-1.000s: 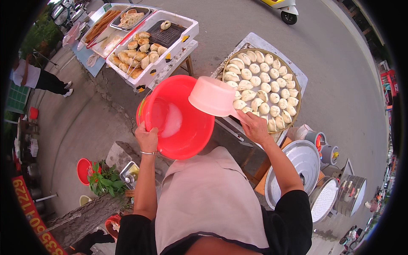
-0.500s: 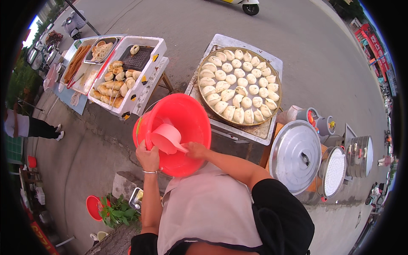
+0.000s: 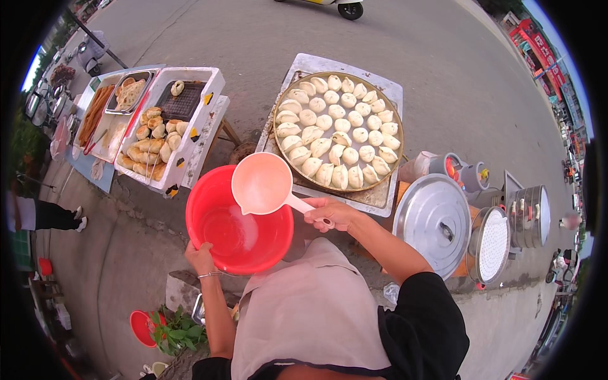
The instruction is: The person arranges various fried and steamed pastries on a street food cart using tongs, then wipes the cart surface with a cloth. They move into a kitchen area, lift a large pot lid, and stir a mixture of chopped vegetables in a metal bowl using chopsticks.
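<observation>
grey asphalt street, round red plastic basin [image 3: 215,215] — glossy, pale plastic scoop [image 3: 261,183]

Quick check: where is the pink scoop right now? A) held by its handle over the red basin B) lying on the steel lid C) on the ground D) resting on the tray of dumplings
A: the right hand holds the pink scoop by its handle above the red basin, whose rim the left hand holds.

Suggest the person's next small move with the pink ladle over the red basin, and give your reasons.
Probably swing the pink ladle right, toward the pan of dumplings. The right hand holds it level above the red basin, which the left hand grips by the rim; the pan sits just beyond.
</observation>
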